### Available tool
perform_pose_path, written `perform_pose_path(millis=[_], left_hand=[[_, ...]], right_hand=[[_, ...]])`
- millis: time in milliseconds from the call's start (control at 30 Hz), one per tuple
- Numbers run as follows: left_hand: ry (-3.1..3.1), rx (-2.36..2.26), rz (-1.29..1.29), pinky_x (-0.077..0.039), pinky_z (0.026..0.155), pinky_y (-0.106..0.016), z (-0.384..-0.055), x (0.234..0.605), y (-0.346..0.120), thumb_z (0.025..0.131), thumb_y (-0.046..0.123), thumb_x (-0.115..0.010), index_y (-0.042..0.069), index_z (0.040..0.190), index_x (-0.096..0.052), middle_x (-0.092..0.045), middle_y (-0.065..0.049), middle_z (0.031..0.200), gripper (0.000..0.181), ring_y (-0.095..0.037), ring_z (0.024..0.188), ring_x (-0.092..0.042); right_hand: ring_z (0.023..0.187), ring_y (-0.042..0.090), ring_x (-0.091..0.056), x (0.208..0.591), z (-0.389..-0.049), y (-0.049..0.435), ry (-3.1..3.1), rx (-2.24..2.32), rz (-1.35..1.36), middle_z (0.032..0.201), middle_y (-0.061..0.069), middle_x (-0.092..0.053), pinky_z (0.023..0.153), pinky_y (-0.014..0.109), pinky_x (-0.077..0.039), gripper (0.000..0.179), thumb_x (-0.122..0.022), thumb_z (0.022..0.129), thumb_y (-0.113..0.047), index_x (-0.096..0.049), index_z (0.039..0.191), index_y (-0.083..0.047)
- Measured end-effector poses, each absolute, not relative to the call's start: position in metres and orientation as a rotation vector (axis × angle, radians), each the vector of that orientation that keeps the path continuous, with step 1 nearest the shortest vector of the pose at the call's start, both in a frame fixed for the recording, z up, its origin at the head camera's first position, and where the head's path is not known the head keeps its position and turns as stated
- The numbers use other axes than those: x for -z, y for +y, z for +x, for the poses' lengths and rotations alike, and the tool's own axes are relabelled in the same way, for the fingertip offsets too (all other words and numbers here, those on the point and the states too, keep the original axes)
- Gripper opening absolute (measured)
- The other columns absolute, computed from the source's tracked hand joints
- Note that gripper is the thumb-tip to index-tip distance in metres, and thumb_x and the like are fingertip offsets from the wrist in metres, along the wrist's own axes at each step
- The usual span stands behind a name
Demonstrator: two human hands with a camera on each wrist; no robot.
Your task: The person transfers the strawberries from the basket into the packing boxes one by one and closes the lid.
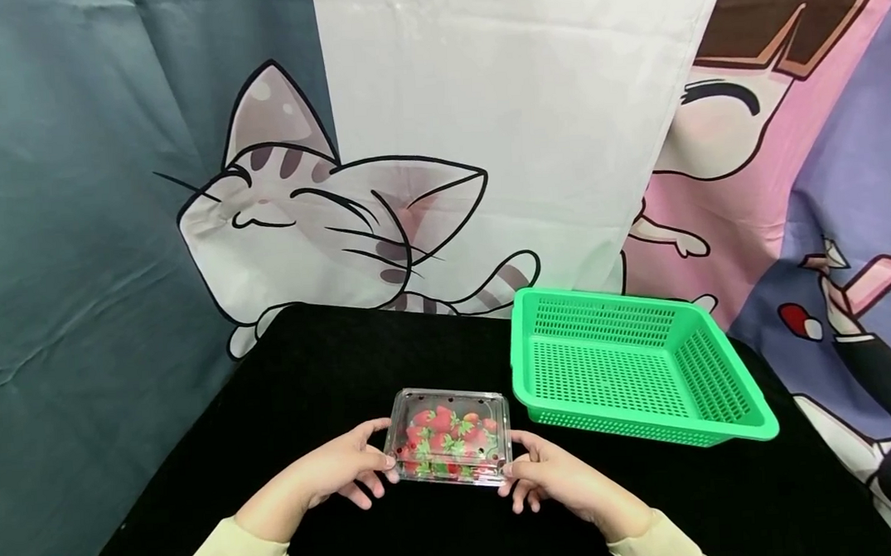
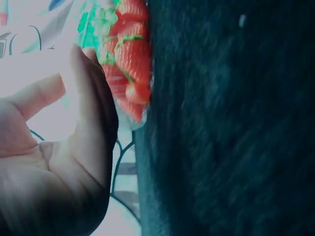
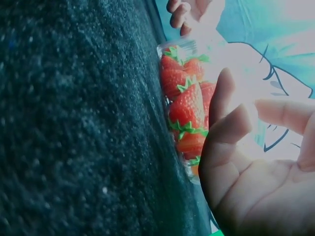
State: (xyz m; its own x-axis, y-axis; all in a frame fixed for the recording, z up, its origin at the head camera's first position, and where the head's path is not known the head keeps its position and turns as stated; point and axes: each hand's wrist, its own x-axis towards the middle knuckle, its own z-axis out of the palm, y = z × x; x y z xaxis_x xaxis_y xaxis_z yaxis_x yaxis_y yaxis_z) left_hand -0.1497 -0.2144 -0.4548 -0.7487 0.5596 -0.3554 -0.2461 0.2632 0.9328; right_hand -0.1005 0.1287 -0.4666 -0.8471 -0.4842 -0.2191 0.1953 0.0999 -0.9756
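A clear plastic clamshell box [image 1: 447, 401] full of red strawberries [image 1: 441, 440] with green leaves lies in front of me, its lid on. At its left end my left hand [image 1: 342, 467] holds the box, thumb near the front corner and index finger farther back. Mirroring it, my right hand [image 1: 554, 472] grips the right end with thumb and index finger. The other fingers of both hands curl loosely below. In the wrist views, strawberries [image 2: 132, 54] [image 3: 187, 108] show through the box's side, close to the black cloth; whether it touches the cloth I cannot tell.
A green plastic basket [image 1: 609, 424] with slotted walls stands to the right, behind my right hand, with nothing in it. Black cloth [image 1: 329, 358] covers the table. Behind hangs a printed curtain [image 1: 557, 99] with a cartoon cat.
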Motion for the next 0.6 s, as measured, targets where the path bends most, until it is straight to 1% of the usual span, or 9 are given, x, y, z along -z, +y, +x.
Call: perform_pose_path(millis=[100,167,400,600], left_hand=[[1.83,-1.583,0.272,-0.055,0.051,-0.026,-0.1468,0.4582,-0.2138,0.095,0.017,-0.06,0.0,0.153,-0.019,-0.071,-0.014,0.097,0.073,-0.014,0.065,-0.063],[1.806,-1.597,0.277,-0.055,0.051,-0.025,-0.1457,0.4595,-0.2129,0.094,0.016,-0.058,0.0,0.152,-0.02,-0.071,-0.015,0.098,0.071,-0.013,0.065,-0.063],[1.79,-1.622,0.298,-0.055,0.054,-0.025,-0.1456,0.4605,-0.211,0.094,0.009,-0.057,0.001,0.152,-0.02,-0.069,-0.016,0.097,0.069,-0.015,0.069,-0.063],[1.793,-1.627,0.31,-0.055,0.055,-0.025,-0.1452,0.4575,-0.2094,0.095,0.006,-0.056,0.0,0.152,-0.016,-0.069,-0.015,0.095,0.071,-0.015,0.071,-0.062]], right_hand=[[0.06,0.012,-0.064,0.4673,-0.101,0.1272,1.867,1.817,-0.26,0.082,0.012,-0.069,0.047,0.019,-0.044,0.065,-0.057,0.093,-0.007,-0.025,0.148,0.004],[0.059,0.011,-0.063,0.4674,-0.1012,0.1261,1.854,1.831,-0.245,0.081,0.011,-0.069,0.047,0.019,-0.044,0.066,-0.057,0.092,-0.005,-0.024,0.149,0.004],[0.057,0.011,-0.062,0.4664,-0.1008,0.1225,1.847,1.865,-0.232,0.078,0.01,-0.068,0.046,0.019,-0.042,0.073,-0.055,0.087,-0.001,-0.02,0.151,0.004],[0.057,0.011,-0.061,0.467,-0.0992,0.1198,1.872,1.878,-0.229,0.076,0.009,-0.068,0.046,0.018,-0.041,0.077,-0.054,0.085,0.001,-0.016,0.152,0.006]])
